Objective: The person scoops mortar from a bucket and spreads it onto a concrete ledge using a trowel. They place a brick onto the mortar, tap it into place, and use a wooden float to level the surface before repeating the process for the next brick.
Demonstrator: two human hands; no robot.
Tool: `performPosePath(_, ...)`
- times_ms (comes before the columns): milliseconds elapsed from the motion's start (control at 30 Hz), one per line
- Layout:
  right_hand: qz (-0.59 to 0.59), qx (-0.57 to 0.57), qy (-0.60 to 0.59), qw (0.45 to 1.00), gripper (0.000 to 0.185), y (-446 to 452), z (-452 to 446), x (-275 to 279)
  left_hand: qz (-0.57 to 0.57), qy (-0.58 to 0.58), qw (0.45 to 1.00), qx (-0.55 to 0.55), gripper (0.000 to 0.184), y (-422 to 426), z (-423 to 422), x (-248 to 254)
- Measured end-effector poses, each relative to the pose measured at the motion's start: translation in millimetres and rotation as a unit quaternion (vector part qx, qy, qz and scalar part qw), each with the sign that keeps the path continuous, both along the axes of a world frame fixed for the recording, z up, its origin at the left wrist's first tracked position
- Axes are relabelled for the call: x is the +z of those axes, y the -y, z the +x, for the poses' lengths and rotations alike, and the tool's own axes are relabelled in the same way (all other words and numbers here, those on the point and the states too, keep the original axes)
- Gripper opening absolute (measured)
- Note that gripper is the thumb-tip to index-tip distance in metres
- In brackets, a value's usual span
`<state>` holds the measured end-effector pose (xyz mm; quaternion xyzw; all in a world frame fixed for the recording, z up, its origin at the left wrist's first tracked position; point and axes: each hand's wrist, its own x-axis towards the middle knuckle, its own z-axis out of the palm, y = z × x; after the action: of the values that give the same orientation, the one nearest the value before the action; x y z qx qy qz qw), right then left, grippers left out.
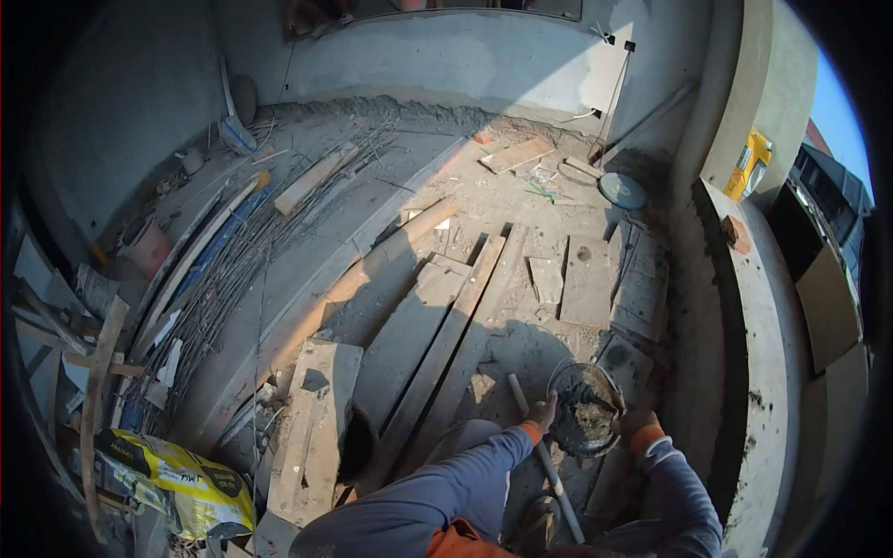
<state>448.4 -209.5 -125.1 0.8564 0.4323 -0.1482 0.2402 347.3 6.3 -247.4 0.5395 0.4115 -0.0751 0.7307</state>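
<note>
A dark bucket [569, 445] holding wet grey-brown mortar [590, 409] stands low in front of me, its thin wire handle raised at the far side. My left hand [542, 410] grips the bucket's left rim, thumb side up. At the opposite rim, my right hand [636, 424] is closed; a dark, trowel-like shape in the mortar lies close to it, but what the fingers hold is hidden. A pale pole [554, 479] runs past the left wrist, leaning toward my feet. Both sleeves are grey-blue with orange cuffs.
Long wooden planks [453, 325] lie ahead on the dusty floor. Thin steel rods [251, 279] and a yellow cement bag [181, 488] are at left. Flat boards [586, 284] and a round lid [622, 191] lie farther off. A low wall [758, 363] borders the right, with a brick [736, 234] on top.
</note>
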Motion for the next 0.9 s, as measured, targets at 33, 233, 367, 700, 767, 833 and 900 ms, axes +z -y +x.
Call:
performPosePath(33,-0.051,0.009,-0.019,0.998,0.015,-12,-7,-8,0.0,-0.006,1.0,-0.006,0.086,-1,1,-2)
performPosePath(233,-0.005,-0.079,-0.016,0.997,0.016,-8,-9,49,-0.048,0.013,0.999,0.009,0.096,-8,-2,-5)
performPosePath(367,0.091,-0.112,0.0,0.99,0.022,-16,-17,138,-0.068,0.012,0.998,-0.007,0.098,-11,-6,15)
performPosePath(700,-0.074,-0.111,-0.06,0.989,0.016,-38,-32,11,-0.083,-0.002,0.997,0.0,0.099,-14,-1,14)
performPosePath(767,-0.066,-0.134,-0.033,0.988,0.017,-40,-19,63,-0.096,-0.009,0.995,0.003,0.098,-16,3,7)
performPosePath(833,0.036,-0.122,0.011,0.992,0.021,-32,-24,112,-0.095,0.0,0.995,0.001,0.098,-17,2,10)
performPosePath(900,0.083,-0.116,0.081,0.986,0.019,-41,-32,135,-0.097,0.01,0.995,-0.006,0.097,-15,4,11)
